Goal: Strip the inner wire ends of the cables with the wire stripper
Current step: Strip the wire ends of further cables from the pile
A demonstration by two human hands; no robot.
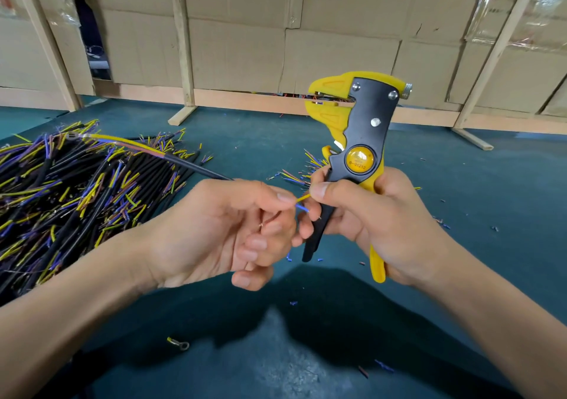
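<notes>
Left hand [227, 230] pinches the cable [196, 168] mid-tabletop, yellow wire [302, 197] fanned out; right hand [368, 214] clenches the wire stripper [356, 141], head up and unloaded. Separating step, I'd say. Next: feed one wire end into the head.

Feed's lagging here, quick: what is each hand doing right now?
Left hand: grips a black cable, pinching its yellow wire.
Right hand: grips the wire stripper; thumb touches the wire.
</notes>
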